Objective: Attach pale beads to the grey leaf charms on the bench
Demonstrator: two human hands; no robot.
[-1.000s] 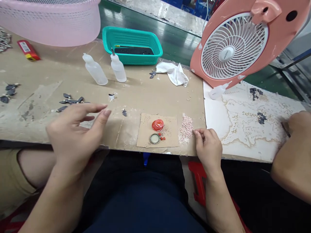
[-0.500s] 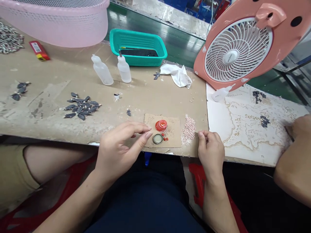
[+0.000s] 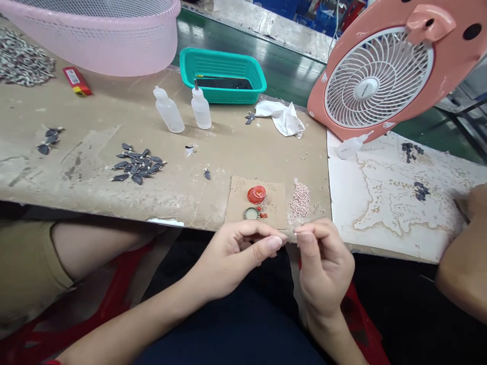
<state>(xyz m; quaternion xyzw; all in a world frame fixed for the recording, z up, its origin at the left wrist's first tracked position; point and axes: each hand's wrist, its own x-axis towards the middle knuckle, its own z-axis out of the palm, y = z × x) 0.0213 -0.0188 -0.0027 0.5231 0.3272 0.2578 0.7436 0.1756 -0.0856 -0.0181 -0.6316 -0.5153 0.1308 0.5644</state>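
The left hand (image 3: pixel 236 253) has come across from over by the dark charms (image 3: pixel 137 166), well left of the cardboard square (image 3: pixel 236 200). It now sits just below that square, off the front edge of the counter (image 3: pixel 95 126). The right hand (image 3: pixel 325 266) has pulled back from the pile of pink beads (image 3: pixel 300 200) and meets it there. The two sets of fingertips almost touch just below the square's right corner.

Each grip is narrow, with thumb pressed to forefinger in a fine pinch. Whether something tiny sits between the fingers I cannot tell from here; it would be too small to make out. The beads are in a loose heap touching the square's right edge, just above the right hand. On the square itself, the red cap (image 3: pixel 256 194) and the little round metal setting (image 3: pixel 251 213) lie untouched.

To my eye the work has gone from separate reaching to close two-handed handling held over the lap, with nothing resting on the counter.

Far above the square stand two squeeze bottles (image 3: pixel 168 109), a teal basket (image 3: pixel 222 76) and a crumpled white cloth (image 3: pixel 281 117). Well to the square's right, another person's hand (image 3: pixel 462 253) rests by a pale printed sheet (image 3: pixel 380 203), under the pink fan (image 3: pixel 380 76).
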